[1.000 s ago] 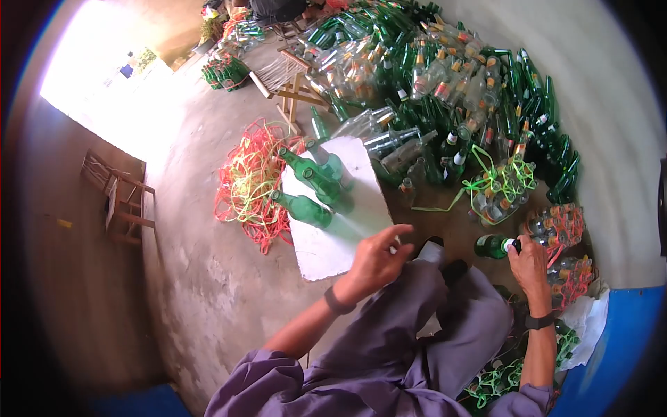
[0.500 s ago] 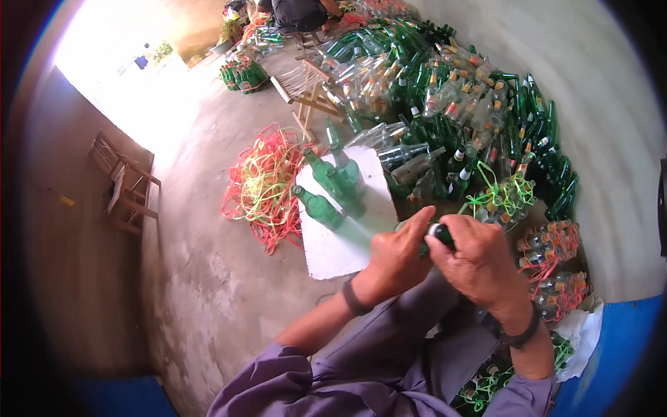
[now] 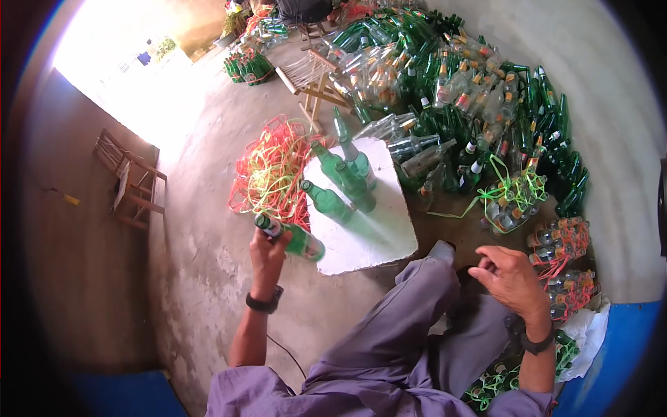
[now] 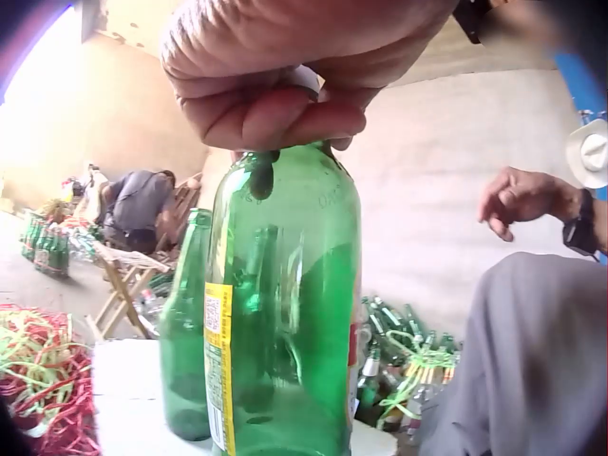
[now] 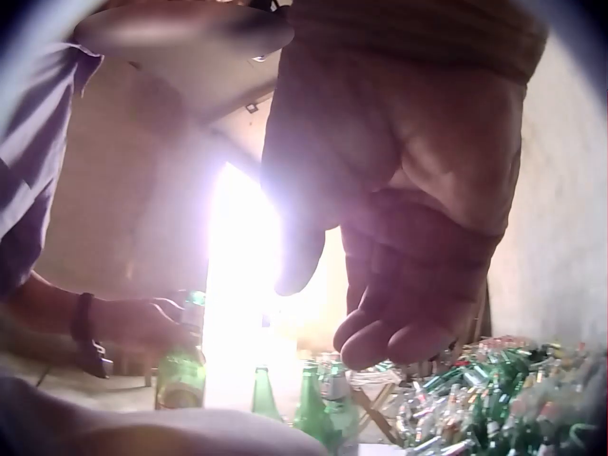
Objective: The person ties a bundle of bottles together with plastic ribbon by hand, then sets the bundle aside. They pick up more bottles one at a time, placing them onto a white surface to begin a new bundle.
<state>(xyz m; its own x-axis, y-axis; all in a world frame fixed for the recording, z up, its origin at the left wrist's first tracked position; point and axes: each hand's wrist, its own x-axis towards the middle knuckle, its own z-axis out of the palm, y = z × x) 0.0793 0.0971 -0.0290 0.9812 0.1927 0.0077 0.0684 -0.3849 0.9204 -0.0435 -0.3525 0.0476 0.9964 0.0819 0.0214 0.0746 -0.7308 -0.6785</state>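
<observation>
My left hand [image 3: 267, 254] grips a green glass bottle [image 3: 304, 243] by its neck, at the left side of a white board [image 3: 382, 243]. In the left wrist view the fingers wrap the neck, and the bottle [image 4: 285, 313] hangs below them with a yellow-edged label on its side. Several green bottles [image 3: 326, 201] stand on the board's far part. My right hand [image 3: 511, 278] is over the right knee, its fingers loosely bent. From the right wrist view, that hand [image 5: 399, 199] has nothing in its fingers.
A heap of red and yellow-green straps [image 3: 271, 170] lies left of the board. Beyond it stands a folding wooden stool [image 3: 313, 76]. Loose bottles [image 3: 472, 90] pile along the right wall, with strapped bundles [image 3: 559, 240] nearer. A person [image 4: 138, 204] is bent over at the back.
The bottle was in my right hand, then both hands met around it over my lap. Now the left hand has carried it left of the board, and the right hand has let go.
</observation>
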